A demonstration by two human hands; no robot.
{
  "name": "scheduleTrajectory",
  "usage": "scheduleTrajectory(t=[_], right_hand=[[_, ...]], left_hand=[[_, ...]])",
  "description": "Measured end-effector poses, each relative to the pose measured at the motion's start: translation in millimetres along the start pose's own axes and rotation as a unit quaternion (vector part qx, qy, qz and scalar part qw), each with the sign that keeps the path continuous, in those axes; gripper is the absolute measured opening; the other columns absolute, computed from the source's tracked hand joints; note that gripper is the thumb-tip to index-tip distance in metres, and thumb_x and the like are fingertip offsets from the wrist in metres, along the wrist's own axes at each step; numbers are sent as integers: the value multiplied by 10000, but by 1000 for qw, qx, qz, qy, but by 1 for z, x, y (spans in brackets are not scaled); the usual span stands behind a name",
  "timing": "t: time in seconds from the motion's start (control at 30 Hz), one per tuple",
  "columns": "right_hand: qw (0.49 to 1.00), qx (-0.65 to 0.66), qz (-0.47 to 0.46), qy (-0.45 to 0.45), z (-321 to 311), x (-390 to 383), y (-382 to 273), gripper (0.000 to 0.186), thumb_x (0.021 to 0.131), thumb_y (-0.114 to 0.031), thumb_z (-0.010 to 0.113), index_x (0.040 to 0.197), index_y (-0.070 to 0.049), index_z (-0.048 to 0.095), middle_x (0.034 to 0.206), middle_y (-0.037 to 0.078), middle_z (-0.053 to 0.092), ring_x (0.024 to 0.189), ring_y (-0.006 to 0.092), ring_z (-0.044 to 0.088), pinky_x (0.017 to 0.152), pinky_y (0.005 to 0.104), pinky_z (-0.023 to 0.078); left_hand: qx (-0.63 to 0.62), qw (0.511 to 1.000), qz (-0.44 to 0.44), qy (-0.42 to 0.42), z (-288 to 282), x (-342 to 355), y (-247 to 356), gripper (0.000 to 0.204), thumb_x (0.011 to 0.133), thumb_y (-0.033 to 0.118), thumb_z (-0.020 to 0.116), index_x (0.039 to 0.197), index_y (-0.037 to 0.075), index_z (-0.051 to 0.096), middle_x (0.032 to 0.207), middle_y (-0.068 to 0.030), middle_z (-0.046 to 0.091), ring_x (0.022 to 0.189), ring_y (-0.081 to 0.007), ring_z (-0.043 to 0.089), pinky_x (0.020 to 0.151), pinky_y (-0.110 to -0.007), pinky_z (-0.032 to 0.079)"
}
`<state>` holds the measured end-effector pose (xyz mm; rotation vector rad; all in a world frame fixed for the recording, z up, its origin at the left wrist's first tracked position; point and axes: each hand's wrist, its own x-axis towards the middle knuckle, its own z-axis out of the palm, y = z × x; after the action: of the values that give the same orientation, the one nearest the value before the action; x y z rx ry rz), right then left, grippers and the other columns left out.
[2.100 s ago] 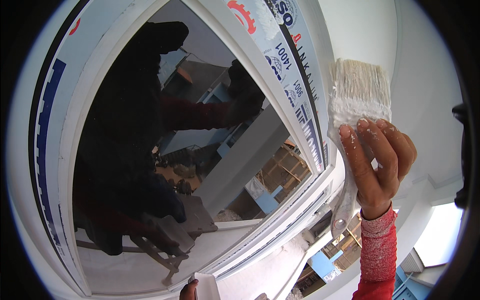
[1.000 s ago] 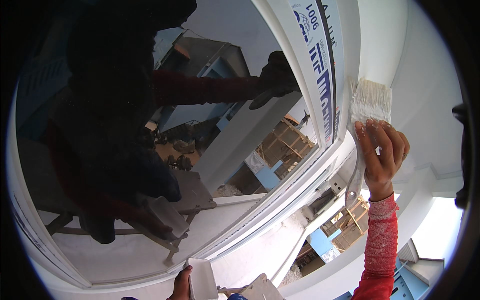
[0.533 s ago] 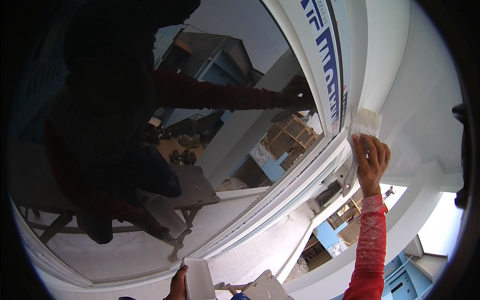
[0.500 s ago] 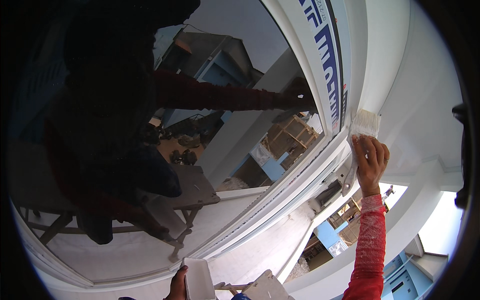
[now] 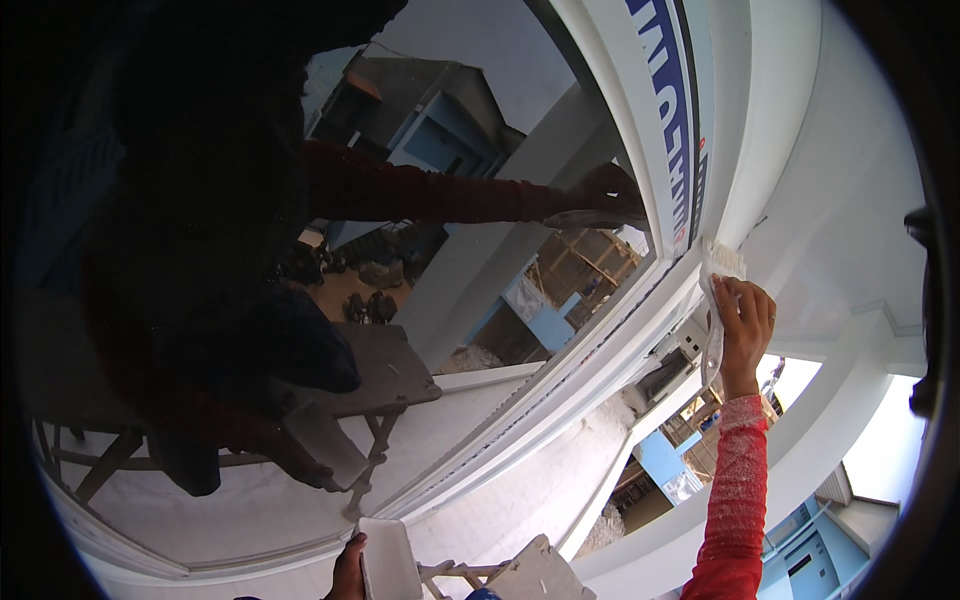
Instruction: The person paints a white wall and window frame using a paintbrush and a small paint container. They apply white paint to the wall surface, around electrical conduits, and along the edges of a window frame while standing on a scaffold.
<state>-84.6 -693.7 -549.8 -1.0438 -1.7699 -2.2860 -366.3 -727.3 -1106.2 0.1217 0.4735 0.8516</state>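
Observation:
My right hand (image 5: 742,325), in a red sleeve dusted with white, is closed round a paintbrush (image 5: 712,345). Its pale bristles (image 5: 727,260) press against the white wall moulding just past the corner of the window frame (image 5: 650,285). The brush handle points down toward me. Low in the picture my left hand (image 5: 349,568) grips the side of a white rectangular paint tray (image 5: 390,562); part of that hand is cut off by the lower edge. How much paint the tray holds I cannot tell.
Dark window glass (image 5: 480,210) fills the left and mirrors my red-sleeved arm and a wooden bench. A printed blue-and-white strip (image 5: 668,110) runs along the frame. Below stands a wooden platform (image 5: 540,575). A white column (image 5: 830,420) rises at the right, with blue buildings beyond.
My right hand has shifted slightly, with the brush bristles now lower and bent more against the moulding. The left hand with the tray has barely moved; the view has tilted a little.

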Motion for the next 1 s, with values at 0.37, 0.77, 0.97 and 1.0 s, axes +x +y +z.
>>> scheduleTrajectory(t=[0.37, 0.77, 0.97, 1.0], right_hand=[[999, 30, 12, 7, -6, 17, -9, 454, 722, -115, 824, 1167, -101, 739, 1053, 64, 701, 1013, 256, 642, 937, 399, 477], [999, 19, 45, -7, -13, 19, -15, 398, 764, -98, 805, 1157, -111, 748, 1057, 81, 721, 1007, 256, 665, 930, 414, 484], [998, 31, 49, 8, -13, 20, -18, 387, 771, -98, 797, 1155, -106, 747, 1076, 80, 725, 1022, 259, 666, 946, 418, 470], [998, 19, 57, -3, -12, 20, -18, 387, 770, -97, 796, 1154, -106, 747, 1078, 80, 725, 1025, 260, 666, 948, 420, 468]], left_hand=[[6, 1000, -7, -2, 7, -4, 5, 716, 971, 622, 503, 1422, 65, 530, 1271, -117, 664, 1116, -283, 687, 956, -469, 577], [-5, 1000, -11, -14, 7, -4, 4, 698, 979, 612, 497, 1415, 68, 539, 1255, -111, 671, 1124, -277, 684, 968, -457, 572], [-5, 1000, 3, -8, 8, -4, 5, 693, 975, 614, 505, 1413, 79, 544, 1256, -104, 671, 1116, -265, 685, 967, -450, 568], [0, 1000, 4, -3, 8, -5, 5, 694, 973, 616, 509, 1412, 80, 546, 1256, -103, 672, 1114, -263, 686, 967, -449, 567]])
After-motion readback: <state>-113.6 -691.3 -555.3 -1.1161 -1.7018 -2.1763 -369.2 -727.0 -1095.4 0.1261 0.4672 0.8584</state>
